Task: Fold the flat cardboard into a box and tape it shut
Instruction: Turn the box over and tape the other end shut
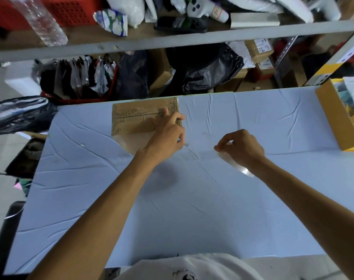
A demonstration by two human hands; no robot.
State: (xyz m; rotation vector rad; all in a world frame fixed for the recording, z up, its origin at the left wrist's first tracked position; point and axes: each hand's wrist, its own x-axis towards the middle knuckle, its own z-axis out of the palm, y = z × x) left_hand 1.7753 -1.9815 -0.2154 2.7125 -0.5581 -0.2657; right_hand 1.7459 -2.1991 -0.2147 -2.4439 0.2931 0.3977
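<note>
Cardboard (135,120) lies flat at the far edge of the blue table (172,209). The left hand (166,138) is over its near right corner with fingers curled; I cannot tell if they hold anything. The right hand (244,148) is well apart from the cardboard. Its thumb and finger pinch a strip of clear tape (237,165) that hangs back under the wrist. An open brown box (333,118) sits at the table's right edge, with white papers (353,87) and blue and yellow things inside. Behind the table, a red basket (75,101) is stuffed with dark things in clear bags.
</note>
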